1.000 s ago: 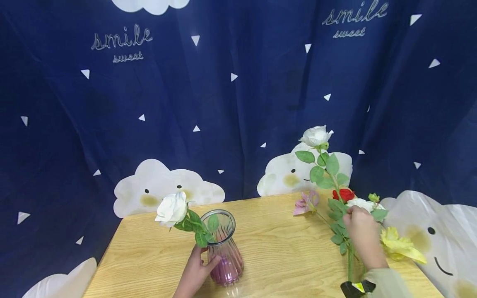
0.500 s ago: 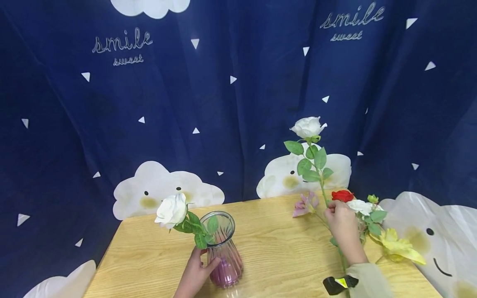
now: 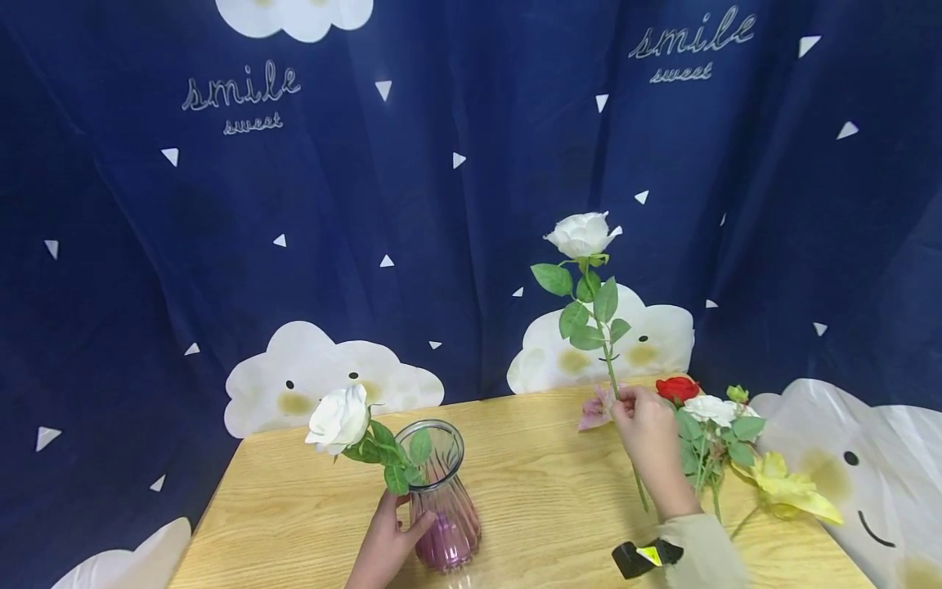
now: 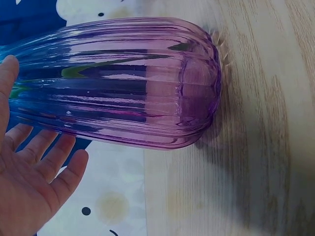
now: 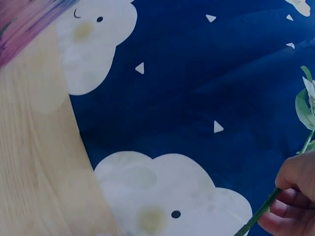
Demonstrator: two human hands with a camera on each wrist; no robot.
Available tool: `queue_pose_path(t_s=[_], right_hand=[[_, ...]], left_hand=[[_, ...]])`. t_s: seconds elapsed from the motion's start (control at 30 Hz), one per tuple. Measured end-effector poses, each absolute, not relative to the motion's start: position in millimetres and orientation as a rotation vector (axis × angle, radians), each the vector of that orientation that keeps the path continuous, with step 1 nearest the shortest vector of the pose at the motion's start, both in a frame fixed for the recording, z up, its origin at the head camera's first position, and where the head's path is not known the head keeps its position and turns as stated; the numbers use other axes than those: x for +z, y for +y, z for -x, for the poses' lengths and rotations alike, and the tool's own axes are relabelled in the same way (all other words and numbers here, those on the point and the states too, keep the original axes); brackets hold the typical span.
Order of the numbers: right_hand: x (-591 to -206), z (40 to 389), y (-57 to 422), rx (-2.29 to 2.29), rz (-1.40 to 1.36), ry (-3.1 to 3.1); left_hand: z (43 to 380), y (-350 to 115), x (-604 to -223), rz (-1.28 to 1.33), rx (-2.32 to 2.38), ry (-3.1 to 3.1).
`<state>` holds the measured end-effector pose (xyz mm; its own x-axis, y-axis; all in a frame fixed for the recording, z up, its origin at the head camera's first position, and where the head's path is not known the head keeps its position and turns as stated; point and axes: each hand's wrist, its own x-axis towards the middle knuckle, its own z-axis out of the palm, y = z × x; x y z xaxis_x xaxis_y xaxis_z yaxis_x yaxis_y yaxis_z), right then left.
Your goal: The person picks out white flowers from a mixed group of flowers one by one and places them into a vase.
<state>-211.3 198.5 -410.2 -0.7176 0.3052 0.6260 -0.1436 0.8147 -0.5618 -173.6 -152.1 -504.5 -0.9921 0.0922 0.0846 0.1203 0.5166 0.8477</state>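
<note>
My left hand (image 3: 388, 536) holds a ribbed glass vase (image 3: 447, 523), thumb in front and fingers at its far side. The glass, tinted blue to purple-pink, stands upright on the table; in the left wrist view the vase (image 4: 147, 83) shows a green stem inside. One white rose (image 3: 338, 419) leans out over its rim to the left. My right hand (image 3: 651, 442) pinches a second white rose (image 3: 584, 236) by its stem, bloom up and lower end hanging down. In the right wrist view, fingers (image 5: 293, 209) curl at the green stem (image 5: 266, 206).
Right of my right hand lie a red rose (image 3: 677, 388), white flowers (image 3: 710, 409) and a yellow flower (image 3: 787, 487). A pink flower (image 3: 594, 411) sits partly behind that hand. A blue curtain (image 3: 471, 204) hangs behind the wooden table (image 3: 545, 491).
My right hand has moved left with the white rose, lifting it away from the other flowers; its stem end now shows. The left hand and vase stay in place.
</note>
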Motion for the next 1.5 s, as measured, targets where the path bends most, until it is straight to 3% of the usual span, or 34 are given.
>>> queue_pose_path(t_s=[1.5], right_hand=[[-381,219,114,0.933,-0.167,-2.189]], left_hand=[[171,-152,-503,0.227,-1.489,-2.686]])
